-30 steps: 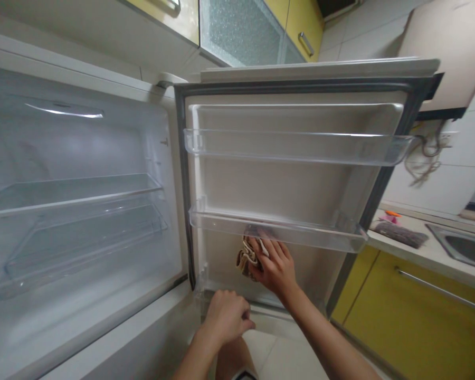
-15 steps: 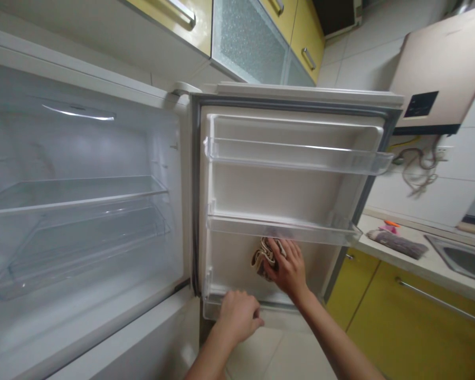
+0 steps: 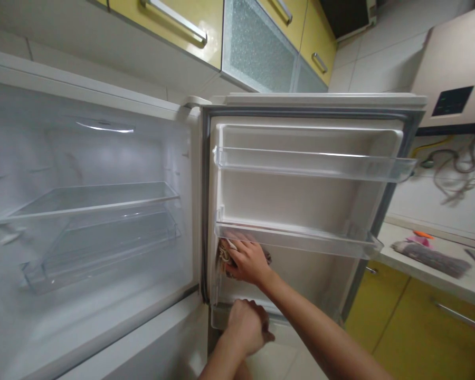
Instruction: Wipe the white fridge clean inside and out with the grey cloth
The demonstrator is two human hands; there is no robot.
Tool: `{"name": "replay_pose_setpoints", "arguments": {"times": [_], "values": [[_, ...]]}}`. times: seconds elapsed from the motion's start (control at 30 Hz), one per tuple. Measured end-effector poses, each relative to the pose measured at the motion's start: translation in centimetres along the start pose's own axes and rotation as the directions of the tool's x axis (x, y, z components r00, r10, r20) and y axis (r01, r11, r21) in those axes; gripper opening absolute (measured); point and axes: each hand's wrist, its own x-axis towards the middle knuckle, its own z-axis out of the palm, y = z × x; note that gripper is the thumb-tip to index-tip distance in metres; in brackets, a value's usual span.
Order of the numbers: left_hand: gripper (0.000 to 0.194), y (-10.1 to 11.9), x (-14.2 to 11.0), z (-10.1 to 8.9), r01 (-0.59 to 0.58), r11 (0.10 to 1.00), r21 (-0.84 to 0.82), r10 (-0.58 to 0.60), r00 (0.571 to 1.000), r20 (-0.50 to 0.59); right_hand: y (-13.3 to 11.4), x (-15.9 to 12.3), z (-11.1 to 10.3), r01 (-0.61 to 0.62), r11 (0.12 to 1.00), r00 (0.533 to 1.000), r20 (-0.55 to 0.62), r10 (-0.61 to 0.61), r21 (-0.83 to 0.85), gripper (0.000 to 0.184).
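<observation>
My right hand (image 3: 250, 261) presses a folded brown-and-cream cloth (image 3: 226, 252) against the inside of the open fridge door (image 3: 288, 198). It is on the hinge side, just under the middle door shelf (image 3: 296, 238), whose clear plastic covers the fingertips. My left hand (image 3: 248, 323) is at the lowest door shelf (image 3: 220, 316), back upward and fingers curled into a loose fist. Nothing shows in it, though its underside is hidden.
Left of the door is the lit fridge interior with a glass shelf (image 3: 103, 198) and a clear drawer (image 3: 114, 243). Yellow cabinets (image 3: 174, 31) hang above. On the counter (image 3: 399, 232) at right lies a grey cloth (image 3: 433, 258). A water heater (image 3: 455, 63) is on the wall.
My right hand has slid the cloth left across the door panel toward the hinge side. My left hand stays by the lowest shelf. The view has shifted slightly.
</observation>
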Motion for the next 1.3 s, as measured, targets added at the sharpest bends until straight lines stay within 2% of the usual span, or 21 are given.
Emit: {"name": "replay_pose_setpoints", "arguments": {"times": [0.1,0.27,0.43,0.5,0.57,0.67,0.8,0.87,0.93,1.03,1.13,1.23,1.3], "values": [[0.040,-0.1,-0.1,0.0,0.016,1.000,-0.014,-0.017,1.000,-0.015,0.2,-1.1,0.4,0.094,0.995,0.994,0.052,-0.095,0.023,0.065],[0.039,0.0,-0.3,0.0,0.038,0.999,-0.032,-0.039,0.999,-0.025,0.2,-3.7,1.9,0.264,0.960,0.957,0.100,-0.272,0.089,0.057],[0.036,-0.2,-0.1,0.1,0.023,0.999,-0.025,-0.025,0.998,-0.051,0.3,-6.9,4.0,0.433,0.890,0.869,0.196,-0.454,0.142,0.029],[0.032,-0.3,0.0,0.1,0.014,1.000,-0.018,-0.015,0.998,-0.058,0.7,-8.5,4.7,0.471,0.858,0.829,0.232,-0.510,0.203,0.028],[0.030,-0.3,0.2,0.0,0.004,1.000,-0.010,-0.005,0.998,-0.057,1.3,-10.2,4.8,0.469,0.846,0.810,0.258,-0.527,0.255,0.031],[0.032,-0.2,0.4,-0.2,-0.005,1.000,0.003,0.005,0.999,-0.035,3.3,-13.0,3.6,0.455,0.842,0.802,0.277,-0.528,0.290,0.033],[0.034,-0.7,0.3,-0.9,-0.026,0.999,0.020,0.026,1.000,0.002,7.1,-16.2,-1.3,0.516,0.815,0.779,0.252,-0.574,0.263,0.035],[0.035,-1.5,0.0,-1.3,-0.030,0.999,0.022,0.029,0.999,0.013,8.9,-17.0,-4.5,0.529,0.824,0.789,0.238,-0.566,0.202,0.032],[0.037,-2.5,-0.5,-1.7,-0.013,1.000,0.019,0.013,1.000,0.012,10.2,-17.1,-7.5,0.507,0.855,0.819,0.252,-0.516,0.106,0.031],[0.039,-3.7,-1.1,-1.6,0.028,1.000,0.011,-0.028,0.999,-0.020,11.1,-16.0,-10.4,0.413,0.909,0.885,0.259,-0.387,-0.055,0.040],[0.033,-3.8,-1.4,-1.1,0.052,0.999,0.006,-0.052,0.997,-0.056,10.8,-14.1,-10.5,0.282,0.952,0.946,0.198,-0.256,-0.121,0.049],[0.030,-3.4,-1.4,-0.7,0.065,0.998,0.006,-0.064,0.995,-0.076,9.5,-11.5,-8.3,0.190,0.978,0.972,0.158,-0.175,-0.082,0.053],[0.031,-3.3,-1.3,-0.5,0.071,0.997,0.007,-0.070,0.994,-0.085,8.1,-9.4,-6.3,0.176,0.983,0.975,0.145,-0.167,-0.050,0.054]]}}
